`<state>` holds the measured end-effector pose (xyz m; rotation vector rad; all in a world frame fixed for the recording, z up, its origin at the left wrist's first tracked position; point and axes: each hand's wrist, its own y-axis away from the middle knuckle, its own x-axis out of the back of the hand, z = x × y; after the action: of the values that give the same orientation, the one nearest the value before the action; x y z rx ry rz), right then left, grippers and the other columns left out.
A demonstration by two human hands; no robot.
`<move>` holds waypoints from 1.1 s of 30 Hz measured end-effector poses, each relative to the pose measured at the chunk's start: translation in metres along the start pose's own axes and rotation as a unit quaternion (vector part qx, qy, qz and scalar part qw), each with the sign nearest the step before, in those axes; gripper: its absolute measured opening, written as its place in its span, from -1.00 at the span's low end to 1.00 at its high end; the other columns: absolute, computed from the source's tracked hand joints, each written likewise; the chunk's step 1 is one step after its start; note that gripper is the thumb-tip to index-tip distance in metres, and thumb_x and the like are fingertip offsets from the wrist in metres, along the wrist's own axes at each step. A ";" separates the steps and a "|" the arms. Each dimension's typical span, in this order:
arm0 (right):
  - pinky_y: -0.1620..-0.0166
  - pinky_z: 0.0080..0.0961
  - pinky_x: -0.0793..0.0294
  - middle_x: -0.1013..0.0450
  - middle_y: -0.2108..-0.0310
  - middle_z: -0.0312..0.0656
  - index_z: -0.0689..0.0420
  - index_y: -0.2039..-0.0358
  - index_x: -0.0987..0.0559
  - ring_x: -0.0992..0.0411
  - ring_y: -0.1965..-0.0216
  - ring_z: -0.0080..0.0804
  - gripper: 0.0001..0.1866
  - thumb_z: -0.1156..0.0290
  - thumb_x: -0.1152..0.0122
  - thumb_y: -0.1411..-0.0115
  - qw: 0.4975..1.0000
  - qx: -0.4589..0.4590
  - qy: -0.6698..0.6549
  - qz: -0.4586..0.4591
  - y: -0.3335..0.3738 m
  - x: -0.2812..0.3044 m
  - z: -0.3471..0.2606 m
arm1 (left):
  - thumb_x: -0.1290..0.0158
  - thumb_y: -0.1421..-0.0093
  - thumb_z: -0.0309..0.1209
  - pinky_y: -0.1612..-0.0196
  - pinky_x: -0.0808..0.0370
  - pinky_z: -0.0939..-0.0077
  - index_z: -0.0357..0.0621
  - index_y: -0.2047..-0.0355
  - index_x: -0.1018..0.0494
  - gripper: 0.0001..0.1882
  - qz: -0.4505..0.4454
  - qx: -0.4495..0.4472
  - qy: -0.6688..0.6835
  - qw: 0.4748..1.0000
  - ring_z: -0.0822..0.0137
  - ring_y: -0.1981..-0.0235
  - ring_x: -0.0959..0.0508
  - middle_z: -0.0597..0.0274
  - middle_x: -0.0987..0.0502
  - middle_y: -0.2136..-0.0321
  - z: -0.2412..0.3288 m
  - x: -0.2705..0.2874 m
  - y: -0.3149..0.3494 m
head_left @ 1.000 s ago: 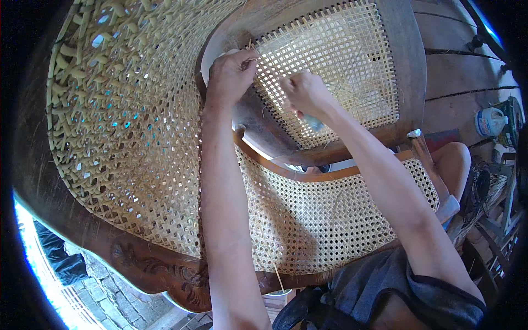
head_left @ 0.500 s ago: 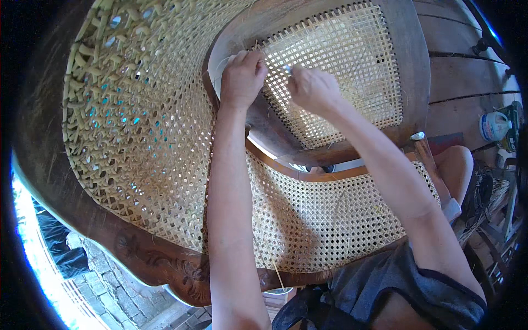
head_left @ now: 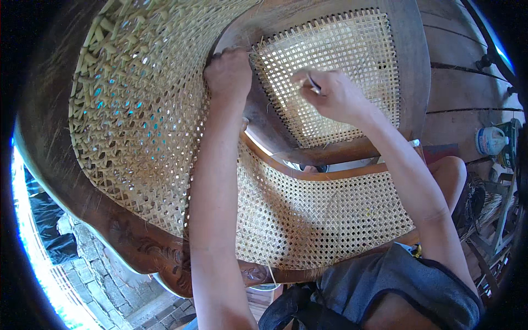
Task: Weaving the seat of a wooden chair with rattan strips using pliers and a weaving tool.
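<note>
My left hand (head_left: 228, 74) is curled closed at the left rail of the wooden seat frame (head_left: 269, 118), beside the edge of its cane panel (head_left: 335, 71). Its fingers are mostly hidden, so what they grip cannot be made out. Over the middle of that open-square weave, my right hand (head_left: 338, 96) is closed around a small slim tool (head_left: 313, 83) with a dark, shiny shaft. Its exact kind does not show. Cane strand ends stick out along the panel's top and left edges.
A large woven cane back (head_left: 137, 115) in a dark carved frame (head_left: 137, 236) curves along the left. Finer cane webbing (head_left: 324, 220) spans the near side. A loose strand (head_left: 272, 278) hangs near my body. Right, a whitish jug (head_left: 491, 141) stands on the plank floor (head_left: 459, 88).
My left hand has shifted slightly left and down along the frame. The right hand has drawn right and down, away from the panel's left edge, turning the tool.
</note>
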<state>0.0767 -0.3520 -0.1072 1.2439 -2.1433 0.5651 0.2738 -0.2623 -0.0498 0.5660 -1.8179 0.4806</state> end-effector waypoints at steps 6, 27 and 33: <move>0.27 -0.33 -0.58 -0.58 0.20 -0.16 0.03 -0.02 -0.55 -0.56 0.41 -0.16 -0.67 0.35 -0.15 -0.22 0.973 0.223 0.008 -0.055 -0.027 -0.009 -0.020 | 0.10 -0.24 -0.49 0.22 -0.64 0.17 -0.26 0.28 -0.56 -0.78 0.027 -0.042 -0.028 0.998 0.01 0.24 -0.67 -0.13 -0.61 0.22 -0.013 -0.001 -0.013; 0.29 0.02 -0.44 -0.52 0.50 0.08 0.05 0.09 -0.35 -0.52 0.37 0.13 -0.79 0.32 0.05 -0.29 0.979 -0.120 0.153 -0.061 0.106 0.017 0.134 | 0.05 -0.27 -0.45 0.18 -0.48 0.05 -0.22 0.31 -0.45 -0.89 0.089 -0.150 0.141 0.975 -0.17 0.26 -0.54 -0.13 -0.54 0.34 -0.050 -0.046 -0.033; 0.27 0.05 -0.42 -0.50 0.48 0.12 0.03 0.07 -0.39 -0.49 0.35 0.18 -0.79 0.25 0.06 -0.35 0.986 -0.114 0.117 -0.023 0.128 0.026 0.148 | 0.04 -0.26 -0.47 0.24 -0.46 0.06 -0.26 0.34 -0.42 -0.90 0.108 -0.135 0.173 0.970 -0.20 0.29 -0.53 -0.15 -0.52 0.37 -0.042 -0.049 -0.032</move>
<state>-0.0874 -0.3993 -0.2071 1.0451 -1.9168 0.4114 0.3375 -0.2568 -0.0826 0.0871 -1.5794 0.4375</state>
